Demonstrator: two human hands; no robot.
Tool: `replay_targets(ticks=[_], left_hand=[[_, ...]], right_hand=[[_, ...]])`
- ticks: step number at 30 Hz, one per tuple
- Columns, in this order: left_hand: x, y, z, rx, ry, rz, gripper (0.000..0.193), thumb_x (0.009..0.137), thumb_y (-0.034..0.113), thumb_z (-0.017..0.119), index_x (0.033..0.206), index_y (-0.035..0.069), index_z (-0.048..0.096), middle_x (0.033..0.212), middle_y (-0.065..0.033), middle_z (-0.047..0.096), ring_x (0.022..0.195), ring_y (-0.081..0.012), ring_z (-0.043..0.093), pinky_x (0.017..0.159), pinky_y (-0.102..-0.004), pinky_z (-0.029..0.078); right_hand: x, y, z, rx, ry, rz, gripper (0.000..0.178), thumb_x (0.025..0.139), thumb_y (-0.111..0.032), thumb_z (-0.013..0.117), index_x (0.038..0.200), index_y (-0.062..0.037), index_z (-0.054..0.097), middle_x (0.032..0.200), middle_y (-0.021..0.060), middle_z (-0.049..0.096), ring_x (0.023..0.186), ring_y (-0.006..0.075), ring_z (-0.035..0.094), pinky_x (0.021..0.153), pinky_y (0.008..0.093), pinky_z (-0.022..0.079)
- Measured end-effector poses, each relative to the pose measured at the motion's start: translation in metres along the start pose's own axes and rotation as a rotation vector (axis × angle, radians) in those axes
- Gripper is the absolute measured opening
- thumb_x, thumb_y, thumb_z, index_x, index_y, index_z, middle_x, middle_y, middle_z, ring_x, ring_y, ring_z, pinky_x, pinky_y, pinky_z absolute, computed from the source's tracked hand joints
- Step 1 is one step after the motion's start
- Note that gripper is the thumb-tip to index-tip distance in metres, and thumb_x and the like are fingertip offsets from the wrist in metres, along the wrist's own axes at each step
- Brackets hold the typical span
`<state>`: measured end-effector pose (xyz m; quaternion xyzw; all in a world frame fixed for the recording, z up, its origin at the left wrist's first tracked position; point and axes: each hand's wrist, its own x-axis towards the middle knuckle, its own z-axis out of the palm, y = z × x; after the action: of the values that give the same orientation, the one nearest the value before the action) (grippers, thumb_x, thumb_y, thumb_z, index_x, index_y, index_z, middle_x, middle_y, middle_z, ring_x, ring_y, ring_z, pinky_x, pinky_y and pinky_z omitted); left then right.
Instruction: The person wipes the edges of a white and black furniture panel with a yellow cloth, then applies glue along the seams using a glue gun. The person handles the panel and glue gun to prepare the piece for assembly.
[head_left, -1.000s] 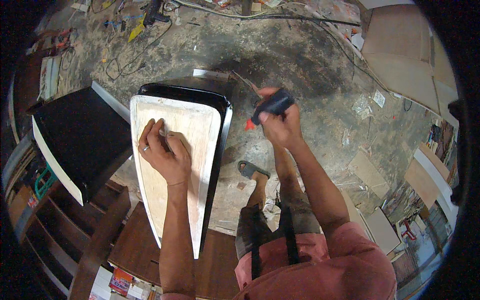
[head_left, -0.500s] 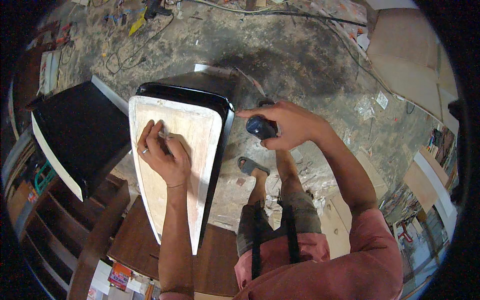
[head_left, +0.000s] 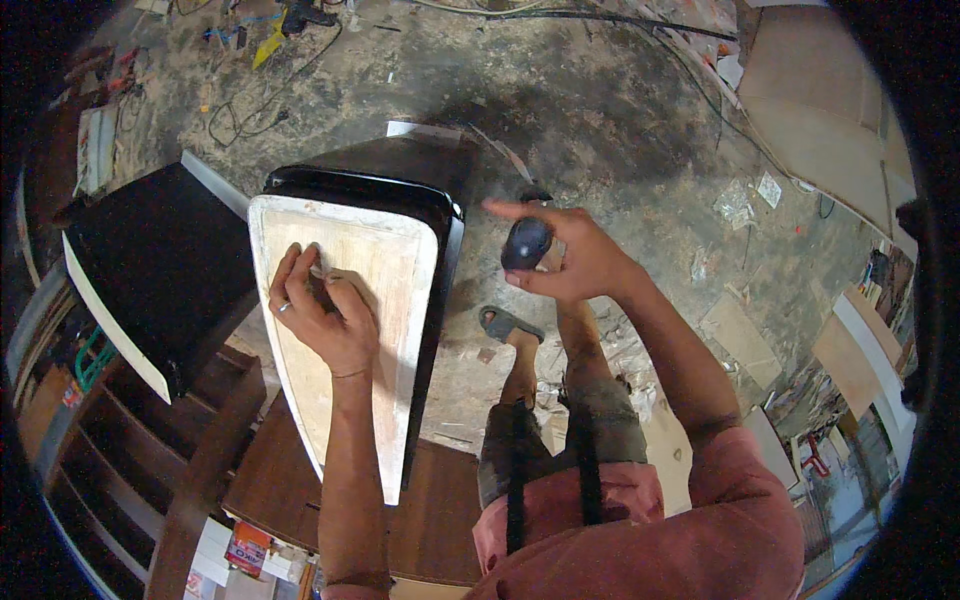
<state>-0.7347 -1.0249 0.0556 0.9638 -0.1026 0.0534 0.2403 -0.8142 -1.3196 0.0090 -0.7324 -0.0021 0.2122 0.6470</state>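
A tapered piece (head_left: 350, 232) with black glossy sides, a bare pale wood face and a white rim stands in front of me, left of centre. My left hand (head_left: 328, 315) rests on its wood face, fingers curled and thumb against them; a small pale bit shows at the fingertips, too small to name. To the right of the piece, my right hand (head_left: 575, 255) is wrapped round a dark round-ended object (head_left: 526, 243), its index finger stretched out toward the piece's corner without touching it. The rest of that object is hidden by the hand.
A second black piece (head_left: 160, 270) with a white edge stands at the left. Beneath the work is a brown wooden surface (head_left: 435, 510), with dark slatted wood (head_left: 130, 460) beside it. Cables (head_left: 250, 125) and scraps lie on the stained floor; board sheets (head_left: 815, 90) lean at the right.
My right hand has drawn slightly right, away from the piece's corner, and the dark object has tilted in it. My left hand stays on the wood face.
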Motion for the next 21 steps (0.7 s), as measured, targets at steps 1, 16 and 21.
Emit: replay_targets(ticks=[1,16,21], left_hand=[[0.0,0.0,0.0,0.008,-0.007,0.003,0.038,0.092,0.01,0.048,0.126,-0.002,0.061,0.134,-0.0209,0.049,0.125,-0.0335,0.049,0.108,-0.0432,0.041],[0.001,0.001,0.001,-0.007,0.022,0.019,0.038,0.087,0.005,0.05,0.122,-0.003,0.064,0.134,-0.0201,0.049,0.12,-0.0311,0.048,0.099,-0.0398,0.046],[0.0,0.003,0.001,-0.035,0.015,-0.014,0.038,0.087,0.004,0.05,0.122,-0.003,0.064,0.134,-0.02,0.048,0.12,-0.03,0.048,0.098,-0.0386,0.047]], right_hand=[[0.001,0.0,0.003,0.133,0.114,-0.024,0.075,0.078,-0.015,0.079,0.147,-0.0076,0.05,0.1,0.012,0.072,0.094,0.0185,0.07,0.088,0.0353,0.054],[0.013,-0.002,0.078,0.501,0.886,-0.199,0.045,0.081,-0.002,0.08,0.12,-0.0009,0.056,0.115,0.018,0.067,0.107,0.0237,0.067,0.096,0.0371,0.054],[0.016,0.004,0.082,0.367,0.868,-0.303,0.043,0.082,0.001,0.078,0.119,-0.0007,0.056,0.117,0.0196,0.066,0.109,0.0255,0.067,0.096,0.0386,0.054]])
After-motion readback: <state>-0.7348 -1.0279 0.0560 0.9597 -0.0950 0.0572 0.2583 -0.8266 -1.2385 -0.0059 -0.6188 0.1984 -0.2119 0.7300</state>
